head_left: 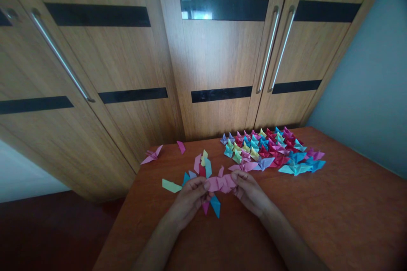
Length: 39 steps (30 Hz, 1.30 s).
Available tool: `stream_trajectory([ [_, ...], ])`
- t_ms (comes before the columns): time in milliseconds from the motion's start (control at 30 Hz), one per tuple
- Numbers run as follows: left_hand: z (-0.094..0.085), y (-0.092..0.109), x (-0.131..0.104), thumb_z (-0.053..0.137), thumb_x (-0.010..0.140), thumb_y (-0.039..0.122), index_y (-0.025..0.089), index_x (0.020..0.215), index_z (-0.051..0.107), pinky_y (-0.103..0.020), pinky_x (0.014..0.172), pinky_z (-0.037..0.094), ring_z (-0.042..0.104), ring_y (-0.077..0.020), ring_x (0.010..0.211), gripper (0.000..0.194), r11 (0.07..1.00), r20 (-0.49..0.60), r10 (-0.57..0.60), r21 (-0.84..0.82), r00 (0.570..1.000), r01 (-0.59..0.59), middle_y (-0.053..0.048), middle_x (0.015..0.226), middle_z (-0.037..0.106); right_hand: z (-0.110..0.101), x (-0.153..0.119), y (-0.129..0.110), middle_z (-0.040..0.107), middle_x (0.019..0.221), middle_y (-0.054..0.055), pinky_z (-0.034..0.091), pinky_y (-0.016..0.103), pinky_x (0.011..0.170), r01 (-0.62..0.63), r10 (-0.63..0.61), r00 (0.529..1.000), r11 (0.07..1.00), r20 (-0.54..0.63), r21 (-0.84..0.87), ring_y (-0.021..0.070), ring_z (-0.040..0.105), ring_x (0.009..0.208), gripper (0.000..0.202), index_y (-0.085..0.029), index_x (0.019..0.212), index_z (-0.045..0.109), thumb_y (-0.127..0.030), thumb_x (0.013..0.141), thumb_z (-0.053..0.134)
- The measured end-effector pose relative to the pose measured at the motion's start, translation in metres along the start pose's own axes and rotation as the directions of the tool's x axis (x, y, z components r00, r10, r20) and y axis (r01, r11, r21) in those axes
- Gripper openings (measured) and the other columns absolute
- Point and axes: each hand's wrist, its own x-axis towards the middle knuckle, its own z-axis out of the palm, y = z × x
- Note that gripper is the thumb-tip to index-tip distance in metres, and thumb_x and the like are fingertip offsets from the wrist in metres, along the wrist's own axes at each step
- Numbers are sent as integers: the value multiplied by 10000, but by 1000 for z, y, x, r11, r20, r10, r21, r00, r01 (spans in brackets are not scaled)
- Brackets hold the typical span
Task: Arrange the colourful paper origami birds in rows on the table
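Note:
A pink origami crane point(221, 183) is stretched between my two hands above the table. My left hand point(193, 197) pinches its left end between thumb and fingers. At its right end, my right hand point(248, 188) grips the paper the same way. Under and around my left hand lie folded paper pieces: a pale green one point(171, 185), a blue one point(215, 206), a magenta one point(205, 207), a light teal one point(207, 167) and a pink one point(197, 163). My left hand partly hides several of them.
Rows of many-coloured paper cranes point(270, 148) stand at the table's back right. A pink crane point(153, 155) and a magenta folded piece point(181, 147) lie at the back left of the brown table point(318, 220). Wooden cabinet doors point(219, 55) with metal handles rise behind it.

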Motion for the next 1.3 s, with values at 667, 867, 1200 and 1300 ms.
stream_trajectory([
  [667,3,-4,4,713,756,340,138,770,589,-158,512,375,533,-73,570,238,993,-68,36,113,997,-29,-38,699,663,0,0,-9,410,512,-76,227,175,441,177,-212,963,963,-165,-204,52,310,465,316,-180,1013,641,-366,759,679],
  [867,17,-15,13,660,786,361,138,776,579,-153,443,285,493,-68,541,238,968,-92,79,243,993,-55,-38,698,655,-9,-19,-7,381,559,-75,232,189,428,281,-525,799,757,-294,-589,68,294,473,344,-173,1026,582,-438,808,605],
  [1200,69,-45,37,594,786,419,144,819,606,-173,438,263,506,-76,544,277,953,78,34,299,996,-56,-38,756,654,-35,-61,-14,609,677,-3,412,213,540,97,-626,769,310,-126,-946,130,541,566,289,-183,938,561,-456,852,520],
  [1300,85,-54,46,580,782,415,145,831,613,-175,445,255,505,-73,548,276,956,108,6,289,994,-37,-42,774,662,-52,-67,-22,616,645,5,409,215,526,10,-637,762,197,-120,-980,137,559,541,302,-190,819,568,-467,876,461],
])
